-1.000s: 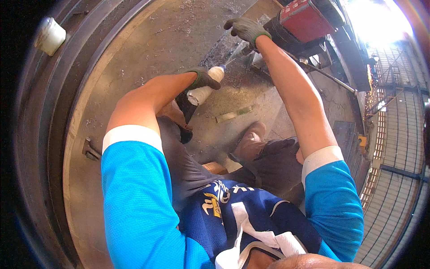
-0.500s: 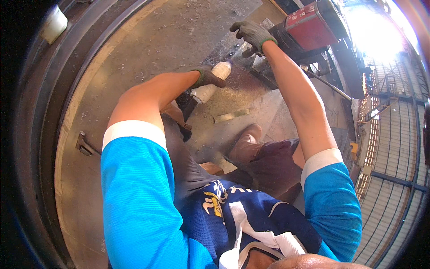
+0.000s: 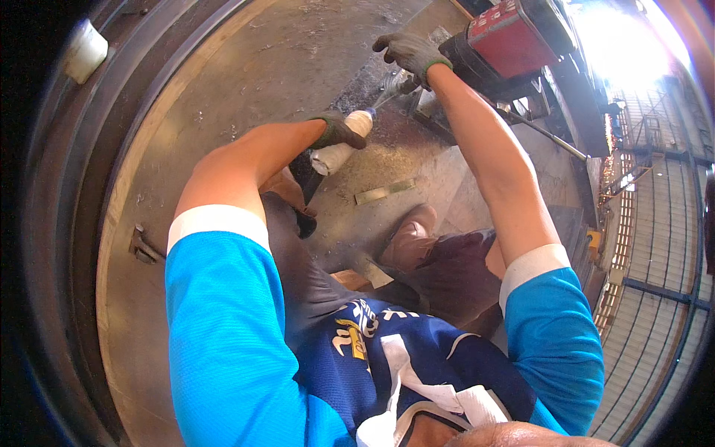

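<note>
My left hand (image 3: 337, 130), in a dark glove, is closed around a white squeeze bottle (image 3: 339, 149) whose nozzle points up and right toward a drill bit. My right hand (image 3: 408, 51), also gloved, rests with its fingers spread on a handle of a red and black drilling machine (image 3: 514, 41) at the top right. Both hands are above a large curved metal plate (image 3: 246, 74). My brown shoe (image 3: 408, 240) stands on the plate below the bottle.
A thin flat metal strip (image 3: 384, 192) lies on the plate near my shoe. A white cup (image 3: 83, 49) sits on the dark rim at the top left. A small bracket (image 3: 143, 246) sticks up at the left. Metal railings (image 3: 655, 246) run along the right.
Both hands and the machine have shifted upward and to the right in view as my head moved. The bottle's tip has come closer to the drill bit.
</note>
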Tool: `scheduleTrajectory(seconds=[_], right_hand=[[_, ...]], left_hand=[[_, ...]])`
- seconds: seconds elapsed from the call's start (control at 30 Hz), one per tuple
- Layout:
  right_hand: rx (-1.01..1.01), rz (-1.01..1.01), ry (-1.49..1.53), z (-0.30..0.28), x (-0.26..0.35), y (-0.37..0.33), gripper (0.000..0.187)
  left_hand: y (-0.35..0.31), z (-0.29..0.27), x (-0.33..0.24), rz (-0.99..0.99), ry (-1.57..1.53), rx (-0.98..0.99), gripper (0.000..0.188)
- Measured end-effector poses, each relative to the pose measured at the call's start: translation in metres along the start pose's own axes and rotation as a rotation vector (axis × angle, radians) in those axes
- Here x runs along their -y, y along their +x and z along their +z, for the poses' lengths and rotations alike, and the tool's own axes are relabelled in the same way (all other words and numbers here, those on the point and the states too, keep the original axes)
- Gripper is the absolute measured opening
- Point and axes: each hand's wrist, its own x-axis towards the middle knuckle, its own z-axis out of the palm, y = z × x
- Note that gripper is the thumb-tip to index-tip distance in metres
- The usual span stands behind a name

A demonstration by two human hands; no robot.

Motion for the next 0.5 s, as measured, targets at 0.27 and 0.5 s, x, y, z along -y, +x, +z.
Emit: scheduleTrajectory(seconds=[0.27,0.5], right_hand=[[-0.025,-0.136,-0.188,0.003,0.000,0.004,0.043],[-0.020,-0.132,-0.191,0.007,-0.004,0.008,0.042]], left_hand=[[0.000,-0.002,0.000,-0.029,0.001,-0.003,0.086],[-0.008,0.000,-0.011,-0.027,-0.070,-0.037,0.087]])
